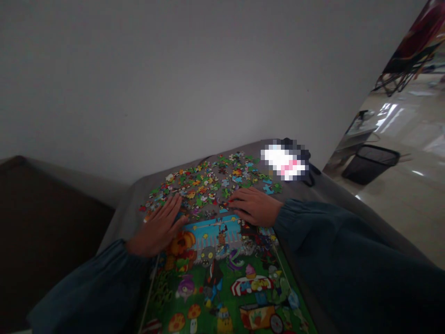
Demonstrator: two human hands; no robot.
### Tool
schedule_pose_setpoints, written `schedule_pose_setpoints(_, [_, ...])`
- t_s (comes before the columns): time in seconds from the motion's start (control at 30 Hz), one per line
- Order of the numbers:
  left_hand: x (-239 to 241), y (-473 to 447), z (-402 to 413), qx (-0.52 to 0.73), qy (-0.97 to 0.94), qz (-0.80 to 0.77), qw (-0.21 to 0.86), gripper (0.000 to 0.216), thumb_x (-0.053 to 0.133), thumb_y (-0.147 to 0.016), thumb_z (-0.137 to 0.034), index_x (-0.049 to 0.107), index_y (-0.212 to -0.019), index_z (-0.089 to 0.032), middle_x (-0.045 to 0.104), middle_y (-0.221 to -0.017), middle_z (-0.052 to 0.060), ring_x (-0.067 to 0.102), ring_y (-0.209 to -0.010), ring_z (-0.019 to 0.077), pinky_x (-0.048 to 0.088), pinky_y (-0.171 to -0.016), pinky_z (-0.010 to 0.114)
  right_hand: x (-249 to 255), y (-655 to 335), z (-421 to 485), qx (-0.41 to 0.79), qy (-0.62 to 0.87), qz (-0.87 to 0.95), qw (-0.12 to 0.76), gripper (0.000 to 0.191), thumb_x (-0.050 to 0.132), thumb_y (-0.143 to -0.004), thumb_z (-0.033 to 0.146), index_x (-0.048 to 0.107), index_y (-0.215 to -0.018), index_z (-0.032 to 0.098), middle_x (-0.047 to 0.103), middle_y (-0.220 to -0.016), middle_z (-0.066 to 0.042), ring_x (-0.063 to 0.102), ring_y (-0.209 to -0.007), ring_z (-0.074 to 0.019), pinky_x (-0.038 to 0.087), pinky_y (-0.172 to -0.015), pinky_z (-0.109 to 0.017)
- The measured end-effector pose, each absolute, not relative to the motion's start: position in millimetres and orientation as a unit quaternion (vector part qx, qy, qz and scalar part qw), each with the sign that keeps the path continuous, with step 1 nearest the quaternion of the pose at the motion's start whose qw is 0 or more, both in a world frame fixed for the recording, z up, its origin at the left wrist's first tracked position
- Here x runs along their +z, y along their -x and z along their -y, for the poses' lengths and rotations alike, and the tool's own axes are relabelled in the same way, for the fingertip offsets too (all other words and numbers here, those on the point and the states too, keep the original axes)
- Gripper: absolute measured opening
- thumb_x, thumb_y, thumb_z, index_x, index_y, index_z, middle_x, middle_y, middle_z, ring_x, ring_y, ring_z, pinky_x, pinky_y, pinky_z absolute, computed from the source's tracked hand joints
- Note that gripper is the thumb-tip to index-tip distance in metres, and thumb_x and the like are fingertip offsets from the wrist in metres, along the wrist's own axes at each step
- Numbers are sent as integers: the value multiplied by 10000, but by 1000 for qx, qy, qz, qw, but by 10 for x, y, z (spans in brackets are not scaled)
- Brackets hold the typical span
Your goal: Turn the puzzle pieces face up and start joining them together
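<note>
A colourful cartoon jigsaw picture lies on a grey table in front of me. Beyond its top edge spreads a heap of several loose puzzle pieces. My left hand lies flat with fingers stretched out, resting on the picture's upper left corner and the nearest loose pieces. My right hand rests palm down at the picture's upper right edge, fingers extended toward the loose pieces. Neither hand holds anything that I can see. Both arms wear dark teal sleeves.
A blurred-out white and pink object with a dark strap sits at the table's far right corner. A plain wall stands behind the table. A black mesh bin stands on the glossy floor at right. Dark furniture is at left.
</note>
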State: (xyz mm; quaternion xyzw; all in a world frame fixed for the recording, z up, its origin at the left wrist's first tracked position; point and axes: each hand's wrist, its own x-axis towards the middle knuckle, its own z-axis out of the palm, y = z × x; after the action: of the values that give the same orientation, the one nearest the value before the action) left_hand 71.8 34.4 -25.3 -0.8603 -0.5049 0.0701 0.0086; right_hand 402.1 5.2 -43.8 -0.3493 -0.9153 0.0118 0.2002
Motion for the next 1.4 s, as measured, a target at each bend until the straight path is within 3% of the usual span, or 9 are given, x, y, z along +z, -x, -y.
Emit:
schedule_pose_setpoints(0.2, [-398,-414,-159,74,859,506,-14,759,117,-949,-614,100,-1529,-123,147,-1590,87,122,-1461,250,164,-1181,466,-443,-4008,-49,11,353,915,197,305,424,-970,272,629,-1167,160,608,-1185,-99,515,-1117,-233,424,-944,-413])
schedule_pose_setpoints(0.5, [-434,-260,-71,48,876,480,11,667,143,-983,-544,71,-1531,-171,185,-1583,66,178,-1452,240,206,-1171,445,-453,-4001,-47,18,354,912,206,292,422,-970,270,634,-1148,177,610,-1176,-90,523,-1108,-225,435,-945,-408])
schedule_pose_setpoints(0.8, [-445,-208,-157,37,867,496,42,656,164,-974,-558,136,-1528,-208,223,-1573,57,166,-1453,267,139,-1170,507,-437,-3999,-40,17,357,912,201,284,435,-967,267,633,-1148,176,617,-1165,-86,531,-1097,-224,436,-929,-406])
schedule_pose_setpoints(0.97, [-357,-295,-404,30,843,537,34,685,115,-967,-563,145,-1528,-170,131,-1595,59,79,-1468,259,130,-1166,485,-446,-3998,-47,16,353,913,206,281,440,-962,258,629,-1151,170,616,-1170,-92,531,-1102,-222,432,-938,-402])
schedule_pose_setpoints(1.1, [-408,-308,-645,51,830,555,16,682,106,-965,-547,199,-1516,-155,233,-1571,84,169,-1456,259,157,-1148,505,-442,-3996,-49,21,356,911,206,277,442,-963,264,626,-1149,175,617,-1161,-90,533,-1094,-218,436,-927,-400])
schedule_pose_setpoints(1.4, [-450,-388,-777,50,831,553,14,703,102,-962,-531,161,-1516,-102,196,-1574,125,166,-1455,270,134,-1141,542,-431,-3986,-57,28,357,912,203,272,438,-965,266,627,-1135,168,614,-1160,-97,530,-1096,-217,434,-931,-403])
